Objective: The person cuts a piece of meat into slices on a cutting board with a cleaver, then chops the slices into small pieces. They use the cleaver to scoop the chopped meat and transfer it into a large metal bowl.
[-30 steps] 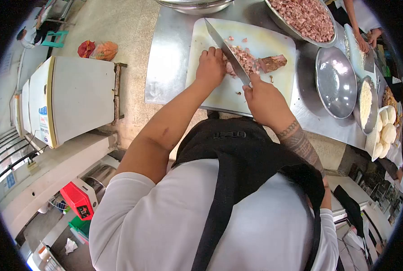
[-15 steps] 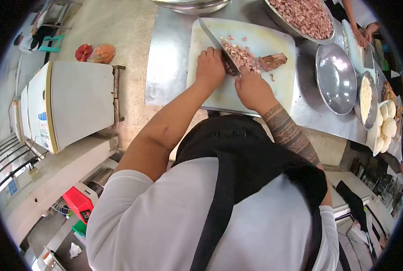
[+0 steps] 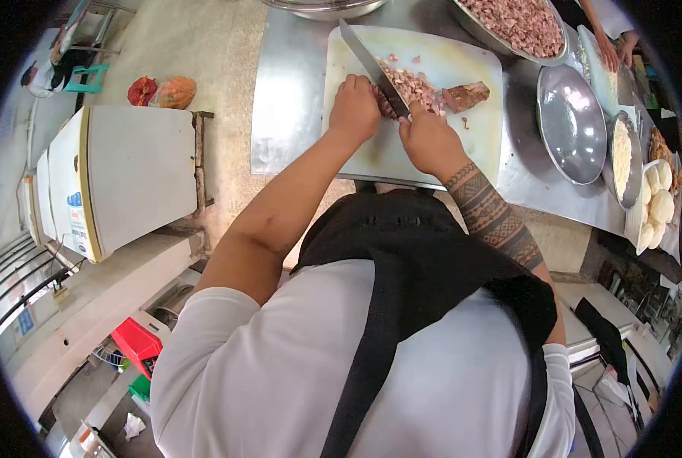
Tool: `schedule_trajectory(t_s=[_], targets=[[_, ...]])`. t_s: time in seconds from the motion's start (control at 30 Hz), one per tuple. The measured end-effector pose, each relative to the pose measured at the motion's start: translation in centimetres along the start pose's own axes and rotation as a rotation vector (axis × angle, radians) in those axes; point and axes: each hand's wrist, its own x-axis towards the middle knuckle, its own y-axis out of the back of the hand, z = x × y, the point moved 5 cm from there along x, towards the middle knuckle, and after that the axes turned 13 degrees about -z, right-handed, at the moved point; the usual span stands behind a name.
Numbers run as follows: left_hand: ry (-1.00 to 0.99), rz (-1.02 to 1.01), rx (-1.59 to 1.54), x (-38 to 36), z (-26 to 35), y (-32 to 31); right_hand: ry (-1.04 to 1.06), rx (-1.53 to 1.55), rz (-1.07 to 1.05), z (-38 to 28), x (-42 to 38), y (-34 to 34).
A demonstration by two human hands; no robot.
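Steel surface [image 3: 295, 114] under us, pale cutting board [image 3: 402, 145] on it. Our right hand [image 3: 430, 141] near board's front edge, grip closed round knife [image 3: 371, 65] handle, blade angled away across board. Our left hand [image 3: 354, 111] curled, fingertips down beside blade; whether it pins anything, we cannot tell. Diced meat pile [image 3: 413, 85] just past blade; uncut meat chunk [image 3: 465, 96] beside it, so some cutting remains. Beyond board, big bowl of diced meat [image 3: 520, 27], nearly full. Empty steel bowl [image 3: 572, 126] to right.
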Motion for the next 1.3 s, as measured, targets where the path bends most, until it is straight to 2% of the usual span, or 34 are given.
schedule_trajectory(t_s=[0.17,0.27,0.37,0.53,0.63,0.77,0.87,0.97,1.17,1.3], targets=[[-0.080,-0.052,0.056,-0.2,-0.2,0.1,0.040,-0.050,-0.009,-2.4,-2.9,2.5],[-0.122,-0.007,0.098,-0.5,-0.2,-0.2,0.051,-0.056,-0.005,-2.1,-2.5,1.8],[-0.095,-0.026,0.130,-0.2,-0.5,-0.7,0.069,-0.074,0.025,-0.9,0.8,-0.4],[-0.051,-0.033,0.142,-0.2,-0.8,-0.6,0.095,-0.030,-0.038,-3.3,-2.2,3.0],[-0.053,-0.032,0.168,-0.9,-0.6,-1.2,0.040,0.023,0.019,-1.1,-0.6,-0.8],[-0.107,0.048,0.141,-0.3,-1.4,-1.4,0.123,-0.013,0.017,-2.0,-0.3,1.1],[-0.080,0.005,0.158,-0.7,-0.9,-0.8,-0.041,0.042,-0.059,-2.3,-2.1,0.4],[-0.069,-0.026,0.145,-0.5,-0.9,-0.8,-0.010,0.052,0.022,-0.6,-0.4,-1.0],[-0.038,-0.065,-0.041,-1.2,-1.5,0.7,-0.004,-0.004,-0.026,-2.2,-1.8,0.7],[-0.146,-0.040,0.046,-1.4,-1.5,0.1,-0.003,-0.053,-0.074,-3.2,-3.3,1.7]])
